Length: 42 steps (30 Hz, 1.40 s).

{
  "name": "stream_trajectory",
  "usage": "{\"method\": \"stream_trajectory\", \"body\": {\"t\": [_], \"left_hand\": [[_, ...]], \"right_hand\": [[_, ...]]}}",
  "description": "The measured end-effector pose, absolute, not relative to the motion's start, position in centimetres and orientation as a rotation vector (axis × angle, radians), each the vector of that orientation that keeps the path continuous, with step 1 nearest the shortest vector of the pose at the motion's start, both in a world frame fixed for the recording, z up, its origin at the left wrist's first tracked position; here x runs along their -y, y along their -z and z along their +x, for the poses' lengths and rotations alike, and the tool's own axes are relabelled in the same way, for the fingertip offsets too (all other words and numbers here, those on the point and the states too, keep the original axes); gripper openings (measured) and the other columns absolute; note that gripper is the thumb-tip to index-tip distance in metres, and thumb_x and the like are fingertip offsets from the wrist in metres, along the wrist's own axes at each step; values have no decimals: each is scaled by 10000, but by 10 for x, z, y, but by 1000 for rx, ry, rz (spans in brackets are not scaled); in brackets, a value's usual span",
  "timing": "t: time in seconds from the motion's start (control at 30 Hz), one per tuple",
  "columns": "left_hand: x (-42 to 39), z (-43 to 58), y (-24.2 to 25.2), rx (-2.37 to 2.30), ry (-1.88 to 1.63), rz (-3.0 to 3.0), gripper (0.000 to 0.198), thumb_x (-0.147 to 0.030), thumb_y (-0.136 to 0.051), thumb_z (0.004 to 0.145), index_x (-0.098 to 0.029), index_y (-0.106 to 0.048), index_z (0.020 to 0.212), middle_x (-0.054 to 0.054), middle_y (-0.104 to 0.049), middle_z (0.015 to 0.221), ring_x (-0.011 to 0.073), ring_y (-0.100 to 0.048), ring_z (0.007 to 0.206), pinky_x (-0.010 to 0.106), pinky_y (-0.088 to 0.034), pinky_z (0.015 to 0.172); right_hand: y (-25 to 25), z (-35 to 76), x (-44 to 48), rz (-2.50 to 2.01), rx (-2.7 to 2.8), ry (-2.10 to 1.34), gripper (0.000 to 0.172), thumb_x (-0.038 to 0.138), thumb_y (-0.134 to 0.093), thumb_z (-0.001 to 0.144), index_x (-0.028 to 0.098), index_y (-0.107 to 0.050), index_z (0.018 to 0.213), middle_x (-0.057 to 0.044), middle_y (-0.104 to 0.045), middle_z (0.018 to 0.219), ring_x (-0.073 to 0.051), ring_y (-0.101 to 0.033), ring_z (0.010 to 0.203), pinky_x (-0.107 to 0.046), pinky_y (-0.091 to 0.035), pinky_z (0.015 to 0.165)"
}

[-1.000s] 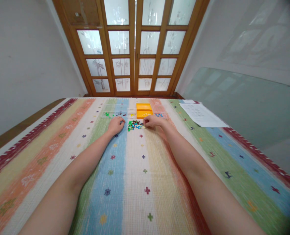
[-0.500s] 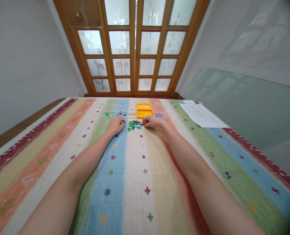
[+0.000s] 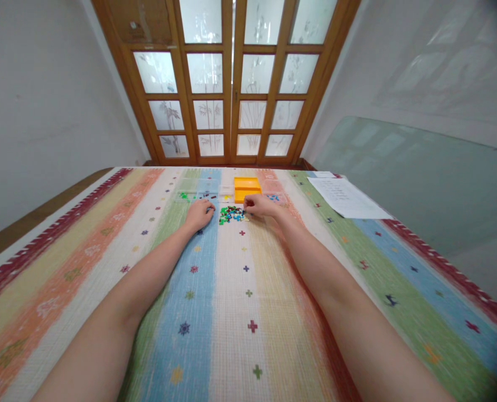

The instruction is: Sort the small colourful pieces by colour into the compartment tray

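Observation:
A loose pile of small green, blue, dark red and pale plastic pieces (image 3: 230, 214) lies on the striped tablecloth between my hands. My right hand (image 3: 260, 205) is at the pile's right edge, with thumb and fingers pinched together. Whatever they hold is too small to make out. Left of the pile, my left hand (image 3: 200, 215) rests low over the cloth with its fingers curled in; what is in them is hidden. Just behind my right hand stands an open orange box (image 3: 247, 183), its front part partly covered by that hand.
Clear trays stand behind the pile, the left one (image 3: 190, 187) with green and dark red pieces, another (image 3: 227, 190) with yellow ones. Blue pieces (image 3: 272, 197) lie in a clear tray right of the orange box. Written paper sheets (image 3: 344, 196) lie at the far right.
My right hand has shifted slightly up and away from me, covering more of the orange box's front. My left hand stays nearly in place.

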<state>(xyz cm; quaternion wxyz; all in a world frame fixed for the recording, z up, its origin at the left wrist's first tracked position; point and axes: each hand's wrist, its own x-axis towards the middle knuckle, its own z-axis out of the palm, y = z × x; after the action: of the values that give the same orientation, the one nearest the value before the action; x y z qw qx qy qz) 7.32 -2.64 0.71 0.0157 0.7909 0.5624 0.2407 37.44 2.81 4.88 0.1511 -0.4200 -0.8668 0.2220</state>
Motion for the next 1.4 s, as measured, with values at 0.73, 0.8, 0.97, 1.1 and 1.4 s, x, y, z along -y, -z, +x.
{"method": "stream_trajectory", "body": {"t": [0.73,0.8,0.97,1.1,1.4], "left_hand": [[25,75,-7,-1760,-749,2479,255,-248,-539,967,-202,-788,1002,95,-742,1083,262,-645,1058,393,-482,1000],[26,75,-9,-1764,-753,2478,254,-249,-540,968,-202,-787,1002,96,-741,1085,263,-644,1060,394,-482,1001],[29,76,-10,-1772,-747,2466,252,-248,-545,963,-206,-790,1009,98,-738,1099,266,-639,1073,398,-478,1014],[28,76,-9,-1776,-745,2454,246,-254,-551,964,-212,-789,1012,95,-735,1102,266,-638,1079,393,-478,1011],[27,75,-7,-1790,-741,2465,248,-257,-542,971,-209,-781,1018,91,-734,1129,262,-637,1078,388,-480,1006]], "right_hand": [[-32,311,-18,-956,1372,-1447,391,228,-726,893,207,-682,1282,-114,-676,1400,-198,-694,1167,-391,-579,1035],[-34,309,-18,-937,1367,-1439,432,241,-716,910,233,-659,1338,-106,-623,1487,-203,-656,1261,-394,-567,1066],[-31,308,-20,-987,1572,-1231,347,221,-611,953,215,-717,1283,-100,-702,1374,-206,-678,1212,-398,-557,1060],[-26,309,-16,-1154,2028,-723,272,193,-567,971,181,-793,1123,-107,-771,1208,-230,-693,1147,-381,-512,1069],[-34,305,5,-1165,2525,-240,285,210,-530,1027,154,-803,1086,-142,-768,1148,-241,-666,1122,-317,-452,1026]]}}
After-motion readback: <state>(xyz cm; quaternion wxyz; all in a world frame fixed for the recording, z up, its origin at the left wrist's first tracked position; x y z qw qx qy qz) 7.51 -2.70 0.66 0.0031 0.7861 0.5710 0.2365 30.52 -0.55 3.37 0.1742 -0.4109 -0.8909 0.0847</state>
